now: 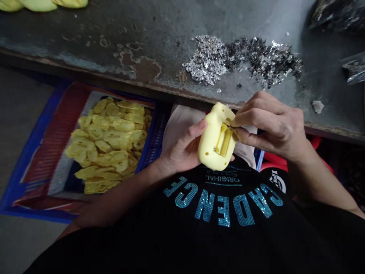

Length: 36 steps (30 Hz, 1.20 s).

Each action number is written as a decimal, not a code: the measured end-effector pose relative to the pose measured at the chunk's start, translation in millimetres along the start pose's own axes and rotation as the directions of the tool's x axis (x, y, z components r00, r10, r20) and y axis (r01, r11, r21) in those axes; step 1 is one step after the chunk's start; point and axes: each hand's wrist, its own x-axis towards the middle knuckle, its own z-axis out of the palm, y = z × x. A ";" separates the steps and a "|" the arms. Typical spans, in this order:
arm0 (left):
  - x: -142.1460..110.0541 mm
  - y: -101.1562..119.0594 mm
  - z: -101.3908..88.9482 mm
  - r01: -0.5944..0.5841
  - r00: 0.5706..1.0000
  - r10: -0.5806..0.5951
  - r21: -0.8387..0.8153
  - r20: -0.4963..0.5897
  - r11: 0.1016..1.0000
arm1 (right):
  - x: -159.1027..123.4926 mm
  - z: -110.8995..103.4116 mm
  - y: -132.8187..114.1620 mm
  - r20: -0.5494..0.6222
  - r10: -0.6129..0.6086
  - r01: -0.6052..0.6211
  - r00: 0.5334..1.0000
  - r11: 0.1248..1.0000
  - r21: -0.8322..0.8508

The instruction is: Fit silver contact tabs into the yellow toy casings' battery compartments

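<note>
Worn metal workbench (pixel 85 34) | silver flake heap (pixel 242 61) (2 clumps) | yellow plastic pieces (pixel 37 3)

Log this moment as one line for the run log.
left hand: holds yellow plastic housing | right hand: pinches at its slot | nearby: silver metal bits on bench; yellow pieces in blue crate

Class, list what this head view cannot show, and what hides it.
What the right hand pinches: hidden by its fingers.
Yellow plastic piece's left edge: hidden by the left hand.
Yellow pieces at top left: cut off by the edge.
Silver bits: too small to tell apart.
</note>
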 end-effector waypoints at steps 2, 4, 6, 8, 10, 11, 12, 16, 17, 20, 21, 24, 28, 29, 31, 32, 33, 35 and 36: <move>-1.0 -0.5 1.6 0.013 0.998 -0.007 0.091 -0.060 0.996 | -1.0 -2.1 -1.3 0.018 0.010 -0.010 1.000 1.000 -0.009; -0.8 -1.0 2.8 0.019 0.997 -0.010 0.125 -0.073 0.992 | -2.0 -3.9 -2.6 0.059 0.047 -0.046 0.997 0.999 -0.023; 0.4 -1.5 4.0 0.005 0.999 -0.002 0.087 -0.037 0.996 | -2.7 -5.3 -3.8 0.080 0.068 -0.065 0.994 0.997 -0.037; 1.9 -2.1 5.5 -0.013 1.000 0.013 0.038 0.001 0.999 | -2.9 -6.1 -4.8 0.081 0.064 -0.060 0.995 0.997 -0.054; 2.7 -2.9 7.1 -0.017 1.000 0.017 0.022 -0.003 1.000 | -2.9 -6.1 -5.6 0.082 0.058 -0.051 0.995 0.995 -0.083; 2.9 -3.5 7.8 -0.016 1.000 0.017 0.025 -0.022 1.000 | -2.9 -5.7 -5.8 0.084 0.051 -0.043 0.995 0.994 -0.101; 3.0 -4.1 8.3 -0.017 0.999 0.018 0.034 -0.049 0.999 | -3.1 -5.1 -6.0 0.078 0.034 -0.024 0.996 0.992 -0.121; 3.9 -6.7 7.6 -0.021 0.994 0.026 0.055 -0.102 0.998 | -5.1 -1.6 -6.0 0.036 -0.090 0.095 0.995 0.976 -0.196; 4.4 -7.2 7.0 -0.019 0.995 0.025 0.052 -0.099 0.998 | -5.9 -0.7 -6.0 0.032 -0.101 0.106 0.994 0.972 -0.211; 6.0 -7.6 5.3 0.003 0.997 -0.001 0.024 -0.077 1.000 | -8.5 1.6 -6.4 0.023 -0.101 0.104 0.995 0.970 -0.218; 6.4 -7.3 5.0 0.013 0.998 -0.012 0.013 -0.063 1.000 | -9.5 2.4 -6.6 0.018 -0.100 0.102 0.995 0.973 -0.206; 7.0 -5.3 4.7 0.040 0.999 -0.040 -0.011 -0.019 0.999 | -13.8 5.5 -7.3 -0.019 -0.090 0.086 0.996 0.983 -0.162; 6.3 -3.3 4.1 0.029 0.999 -0.029 -0.025 -0.018 0.999 | -21.6 11.2 -7.9 -0.141 -0.030 0.017 0.990 0.996 -0.093; 6.1 -3.3 3.8 0.022 1.000 -0.022 -0.029 -0.022 0.999 | -23.1 12.8 -8.0 -0.171 0.004 -0.018 0.985 0.997 -0.077; 5.7 -3.5 3.2 0.009 1.000 -0.010 -0.035 -0.026 0.999 | -25.5 16.3 -8.1 -0.214 0.052 -0.067 0.976 0.996 -0.065; 5.6 -3.5 2.9 -0.001 1.000 0.000 -0.031 -0.029 1.000 | -26.5 18.5 -8.1 -0.226 0.058 -0.075 0.972 0.995 -0.069; 5.4 -3.3 2.7 -0.010 0.999 0.009 -0.022 -0.033 1.000 | -27.5 21.0 -8.1 -0.233 0.049 -0.069 0.971 0.994 -0.080; 5.0 -2.7 2.5 -0.032 0.998 0.032 0.002 -0.053 0.999 | -30.3 26.5 -8.4 -0.243 0.007 -0.038 0.970 0.992 -0.123; 4.7 -2.4 2.5 -0.043 0.997 0.044 0.012 -0.063 0.999 | -32.0 29.4 -8.7 -0.253 -0.009 -0.033 0.967 0.987 -0.160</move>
